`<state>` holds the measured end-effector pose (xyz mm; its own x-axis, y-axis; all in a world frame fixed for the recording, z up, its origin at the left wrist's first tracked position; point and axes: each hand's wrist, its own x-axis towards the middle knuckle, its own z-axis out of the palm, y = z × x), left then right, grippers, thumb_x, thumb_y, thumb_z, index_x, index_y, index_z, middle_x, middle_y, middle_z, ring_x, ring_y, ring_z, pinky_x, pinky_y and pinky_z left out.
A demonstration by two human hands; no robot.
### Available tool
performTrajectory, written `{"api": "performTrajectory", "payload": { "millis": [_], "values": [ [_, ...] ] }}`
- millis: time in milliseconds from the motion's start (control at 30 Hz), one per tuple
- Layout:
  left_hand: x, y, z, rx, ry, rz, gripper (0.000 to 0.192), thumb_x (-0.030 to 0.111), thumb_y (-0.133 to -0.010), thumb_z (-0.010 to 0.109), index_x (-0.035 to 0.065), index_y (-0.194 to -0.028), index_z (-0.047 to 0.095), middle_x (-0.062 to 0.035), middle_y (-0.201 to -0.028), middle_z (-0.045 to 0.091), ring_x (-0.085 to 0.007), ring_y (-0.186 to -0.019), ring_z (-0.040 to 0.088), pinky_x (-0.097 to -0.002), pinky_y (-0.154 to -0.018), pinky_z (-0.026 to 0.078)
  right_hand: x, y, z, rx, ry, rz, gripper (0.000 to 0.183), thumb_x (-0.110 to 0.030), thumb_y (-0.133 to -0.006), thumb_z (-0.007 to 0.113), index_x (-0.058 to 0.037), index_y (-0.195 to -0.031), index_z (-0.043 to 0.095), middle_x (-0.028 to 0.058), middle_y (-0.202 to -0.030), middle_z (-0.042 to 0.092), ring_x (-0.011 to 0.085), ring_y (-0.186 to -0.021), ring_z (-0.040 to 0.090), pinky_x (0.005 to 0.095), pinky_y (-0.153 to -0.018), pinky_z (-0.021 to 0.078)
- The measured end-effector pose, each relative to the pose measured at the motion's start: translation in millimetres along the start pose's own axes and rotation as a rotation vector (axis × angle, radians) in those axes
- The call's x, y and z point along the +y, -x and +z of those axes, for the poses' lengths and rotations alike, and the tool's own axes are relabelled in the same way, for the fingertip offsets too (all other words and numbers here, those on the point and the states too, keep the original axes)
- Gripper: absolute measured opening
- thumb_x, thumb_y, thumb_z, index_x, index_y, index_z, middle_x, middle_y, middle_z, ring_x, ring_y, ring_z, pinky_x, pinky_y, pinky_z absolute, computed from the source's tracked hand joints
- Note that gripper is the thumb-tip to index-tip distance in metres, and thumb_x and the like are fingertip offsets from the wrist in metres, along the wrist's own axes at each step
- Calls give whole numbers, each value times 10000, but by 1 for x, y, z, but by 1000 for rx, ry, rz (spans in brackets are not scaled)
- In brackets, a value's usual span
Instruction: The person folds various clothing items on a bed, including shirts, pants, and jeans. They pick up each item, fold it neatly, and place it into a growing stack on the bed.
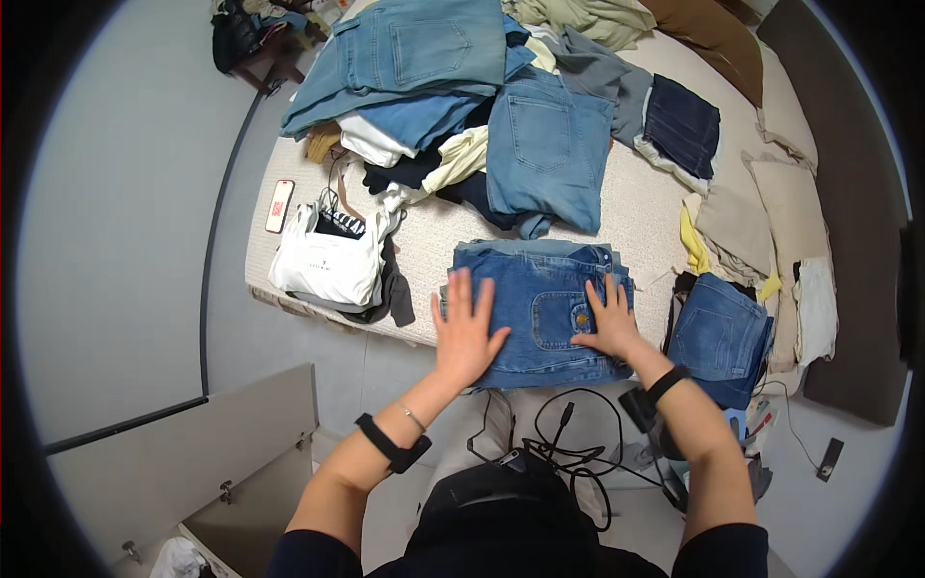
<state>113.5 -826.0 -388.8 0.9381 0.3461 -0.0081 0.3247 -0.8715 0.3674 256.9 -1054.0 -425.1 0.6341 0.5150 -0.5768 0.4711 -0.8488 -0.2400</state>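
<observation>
A folded pair of blue jeans [517,318] lies on top of a stack of folded denim at the near edge of the bed. Its patch pocket has a flap with a brass-coloured button. On the stack's left side my left hand [464,329] rests flat, fingers spread. My right hand [611,318] presses on the right part, its thumb beside the pocket flap. Neither hand is closed around the cloth. Just beyond the stack lie folded light-blue jeans [549,137]. Lower layers of the stack show only at their edges.
A heap of clothes with large jeans [419,50] covers the far bed. White tops [329,253] and a phone [280,206] lie left; more folded jeans [719,329] and dark folded denim [681,126] lie right. Black cables [578,455] hang near my waist. A cabinet door [195,448] stands open lower left.
</observation>
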Motion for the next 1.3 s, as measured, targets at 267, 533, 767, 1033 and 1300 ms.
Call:
{"api": "performTrajectory", "payload": {
  "millis": [267,533,767,1033,1300],
  "values": [
    [-30,-10,70,-223,-140,30,985,691,-660,548,142,-1406,211,-207,-1461,34,-400,-1343,-28,-664,-979,27,-1,-1,60,141,88,9,1061,-693,-662,561,-109,-1423,106,190,-1468,-39,403,-1341,-40,696,-944,130],
    [-37,-25,72,-439,-161,1,1000,752,-692,434,162,-1431,109,-184,-1470,-84,-391,-1337,-133,-664,-979,-15,-14,-50,-50,-285,26,-49,919,-519,-706,630,5,-1353,242,265,-1380,203,391,-1265,255,529,-979,277],
    [-26,-38,67,-580,-238,-14,1016,765,-705,392,129,-1431,76,-220,-1456,-113,-415,-1324,-158,-644,-993,3,-97,-170,-108,463,-384,-305,838,-343,-662,737,44,-1287,336,263,-1288,383,408,-1174,397,428,-942,378],
    [-40,-33,66,-673,-238,-67,1033,771,-702,390,110,-1428,71,-241,-1446,-123,-427,-1315,-173,-649,-988,-4,-101,-229,-44,452,32,-359,944,-261,-593,766,-139,-1378,258,153,-1438,183,349,-1330,172,508,-1025,257],
    [-32,-44,69,-664,-219,-46,1020,780,-697,377,153,-1434,53,-203,-1456,-139,-403,-1321,-182,-648,-986,-38,-18,-222,-73,448,-56,-575,792,-220,-676,728,-180,-1354,322,143,-1427,215,330,-1310,229,432,-1046,271]
  ]
}}
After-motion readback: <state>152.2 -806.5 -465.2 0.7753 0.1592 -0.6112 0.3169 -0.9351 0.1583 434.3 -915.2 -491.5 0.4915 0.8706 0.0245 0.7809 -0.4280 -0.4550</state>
